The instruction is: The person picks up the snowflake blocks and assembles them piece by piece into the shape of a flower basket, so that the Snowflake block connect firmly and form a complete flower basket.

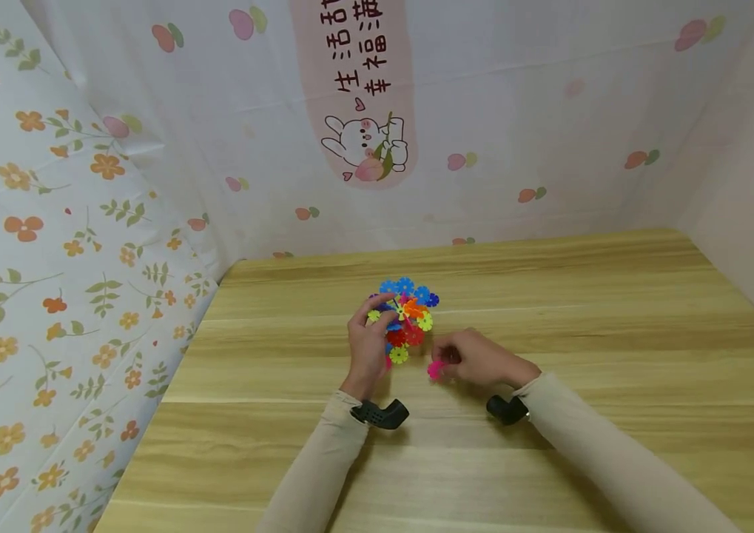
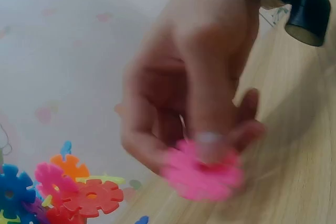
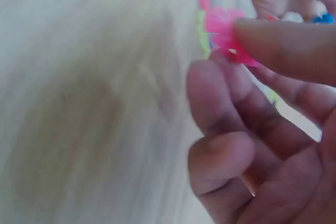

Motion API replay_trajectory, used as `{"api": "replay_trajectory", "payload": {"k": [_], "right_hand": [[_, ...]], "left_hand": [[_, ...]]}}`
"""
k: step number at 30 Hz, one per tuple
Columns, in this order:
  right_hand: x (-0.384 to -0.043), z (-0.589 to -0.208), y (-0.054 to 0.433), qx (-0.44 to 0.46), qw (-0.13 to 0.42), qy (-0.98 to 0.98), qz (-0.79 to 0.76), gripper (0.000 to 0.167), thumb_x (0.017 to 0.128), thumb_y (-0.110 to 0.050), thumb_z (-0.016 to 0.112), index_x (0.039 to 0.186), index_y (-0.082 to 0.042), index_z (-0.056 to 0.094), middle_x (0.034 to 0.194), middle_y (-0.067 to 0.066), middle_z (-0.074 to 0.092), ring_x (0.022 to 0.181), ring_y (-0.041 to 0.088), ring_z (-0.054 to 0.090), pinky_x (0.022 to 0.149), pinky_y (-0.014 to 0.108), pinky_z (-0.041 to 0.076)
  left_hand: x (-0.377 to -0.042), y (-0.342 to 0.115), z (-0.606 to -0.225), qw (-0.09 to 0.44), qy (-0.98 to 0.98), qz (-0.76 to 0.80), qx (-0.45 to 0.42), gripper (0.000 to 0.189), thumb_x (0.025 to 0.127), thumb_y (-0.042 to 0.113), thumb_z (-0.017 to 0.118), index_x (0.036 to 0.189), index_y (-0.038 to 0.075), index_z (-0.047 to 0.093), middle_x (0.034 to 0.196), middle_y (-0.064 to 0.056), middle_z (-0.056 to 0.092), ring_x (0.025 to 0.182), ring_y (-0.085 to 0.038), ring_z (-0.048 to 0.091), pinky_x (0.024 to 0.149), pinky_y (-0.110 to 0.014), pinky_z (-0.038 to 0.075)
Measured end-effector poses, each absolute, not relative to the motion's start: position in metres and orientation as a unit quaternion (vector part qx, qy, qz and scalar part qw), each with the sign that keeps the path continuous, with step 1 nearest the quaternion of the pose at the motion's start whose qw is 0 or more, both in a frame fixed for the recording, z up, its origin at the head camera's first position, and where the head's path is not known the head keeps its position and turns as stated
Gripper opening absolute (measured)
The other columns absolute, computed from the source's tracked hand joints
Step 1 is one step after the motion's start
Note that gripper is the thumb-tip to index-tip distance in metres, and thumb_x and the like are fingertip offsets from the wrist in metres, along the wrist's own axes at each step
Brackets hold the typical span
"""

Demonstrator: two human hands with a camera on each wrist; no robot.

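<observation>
Left hand (image 1: 368, 342): grip curled round the cluster of flower discs (image 1: 410, 337), seemingly to steady it; whether that cluster bears on the worktop (image 1: 550, 296) cannot be told. Right hand (image 1: 479, 359): grip pinching a pink disc (image 1: 435, 370) just beside the cluster, leaving most of the disc's notched rim free.

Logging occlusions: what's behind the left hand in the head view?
Blue, red and orange slotted flower discs show past the left hand; whatever it covers can't be seen.
</observation>
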State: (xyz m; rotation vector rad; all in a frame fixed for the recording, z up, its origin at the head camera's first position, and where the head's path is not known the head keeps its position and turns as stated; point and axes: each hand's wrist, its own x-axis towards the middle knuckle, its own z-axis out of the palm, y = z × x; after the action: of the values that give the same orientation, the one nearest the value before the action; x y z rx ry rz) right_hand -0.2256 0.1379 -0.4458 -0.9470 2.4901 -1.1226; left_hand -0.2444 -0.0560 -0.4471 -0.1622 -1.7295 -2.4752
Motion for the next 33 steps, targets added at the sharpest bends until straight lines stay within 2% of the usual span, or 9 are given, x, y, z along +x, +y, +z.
{"api": "replay_trajectory", "payload": {"k": [5,9,11,16,23,26,28,30,33], "right_hand": [[-0.229,-0.438,0.146,-0.231,0.099,0.829,-0.499,0.006,0.086,-0.004,0.065,0.090,-0.005,0.062,0.074,0.011,0.060,0.058,0.031,0.057,0.053,0.038,0.051],[-0.230,-0.429,0.145,-0.158,0.059,0.800,-0.576,0.014,0.086,-0.003,0.063,0.099,-0.002,0.058,0.077,0.019,0.061,0.060,0.044,0.055,0.052,0.043,0.049],[-0.232,-0.426,0.143,-0.134,0.040,0.790,-0.598,0.017,0.086,-0.004,0.063,0.102,-0.003,0.057,0.075,0.018,0.062,0.061,0.047,0.053,0.050,0.043,0.048],[-0.233,-0.424,0.140,-0.113,0.007,0.784,-0.610,0.018,0.086,-0.004,0.065,0.102,-0.003,0.056,0.073,0.011,0.064,0.062,0.047,0.054,0.052,0.043,0.049],[-0.233,-0.425,0.137,-0.106,-0.045,0.794,-0.597,0.017,0.084,-0.007,0.068,0.099,-0.001,0.062,0.075,0.014,0.067,0.056,0.042,0.056,0.050,0.041,0.049],[-0.233,-0.424,0.135,-0.102,-0.051,0.796,-0.594,0.017,0.084,-0.008,0.069,0.099,-0.001,0.064,0.076,0.016,0.067,0.053,0.035,0.057,0.049,0.039,0.049],[-0.231,-0.419,0.133,-0.104,-0.052,0.797,-0.593,0.016,0.084,-0.005,0.068,0.099,0.002,0.064,0.077,0.019,0.067,0.051,0.030,0.057,0.049,0.037,0.050],[-0.225,-0.411,0.129,-0.106,-0.054,0.798,-0.590,0.016,0.085,-0.001,0.066,0.098,0.005,0.063,0.078,0.021,0.066,0.049,0.026,0.057,0.048,0.035,0.050],[-0.216,-0.397,0.124,-0.104,-0.063,0.802,-0.585,0.015,0.084,0.002,0.065,0.097,0.010,0.062,0.078,0.024,0.066,0.048,0.022,0.057,0.048,0.031,0.050]], "left_hand": [[-0.238,-0.053,-0.440,0.060,-0.583,-0.808,-0.065,0.029,0.088,-0.008,0.055,0.117,-0.013,0.055,0.113,-0.028,0.043,0.069,-0.017,0.053,0.061,-0.023,0.047],[-0.230,-0.049,-0.428,0.071,-0.607,-0.788,-0.070,0.029,0.088,-0.008,0.055,0.116,-0.013,0.055,0.117,-0.031,0.045,0.072,-0.018,0.053,0.063,-0.022,0.048],[-0.227,-0.047,-0.424,0.076,-0.615,-0.782,-0.067,0.029,0.087,-0.008,0.056,0.116,-0.013,0.056,0.119,-0.030,0.046,0.075,-0.018,0.054,0.064,-0.022,0.049],[-0.223,-0.043,-0.423,0.080,-0.626,-0.773,-0.063,0.028,0.088,-0.006,0.056,0.115,-0.012,0.057,0.124,-0.024,0.048,0.067,-0.016,0.051,0.060,-0.021,0.046],[-0.222,-0.042,-0.423,0.093,-0.638,-0.760,-0.076,0.027,0.087,-0.006,0.058,0.113,-0.010,0.059,0.122,-0.023,0.050,0.046,-0.014,0.040,0.051,-0.020,0.041],[-0.222,-0.042,-0.423,0.099,-0.645,-0.754,-0.078,0.026,0.087,-0.005,0.059,0.112,-0.009,0.061,0.120,-0.022,0.051,0.046,-0.015,0.037,0.049,-0.020,0.038],[-0.222,-0.041,-0.423,0.105,-0.652,-0.746,-0.079,0.025,0.086,-0.005,0.059,0.111,-0.008,0.061,0.119,-0.022,0.052,0.058,-0.017,0.045,0.051,-0.020,0.038],[-0.221,-0.040,-0.422,0.109,-0.660,-0.739,-0.078,0.025,0.086,-0.004,0.060,0.111,-0.008,0.062,0.118,-0.021,0.053,0.078,-0.023,0.050,0.056,-0.019,0.040],[-0.223,-0.039,-0.426,0.113,-0.669,-0.731,-0.073,0.024,0.086,-0.002,0.061,0.110,-0.005,0.064,0.118,-0.018,0.053,0.097,-0.028,0.046,0.058,-0.019,0.040]]}}
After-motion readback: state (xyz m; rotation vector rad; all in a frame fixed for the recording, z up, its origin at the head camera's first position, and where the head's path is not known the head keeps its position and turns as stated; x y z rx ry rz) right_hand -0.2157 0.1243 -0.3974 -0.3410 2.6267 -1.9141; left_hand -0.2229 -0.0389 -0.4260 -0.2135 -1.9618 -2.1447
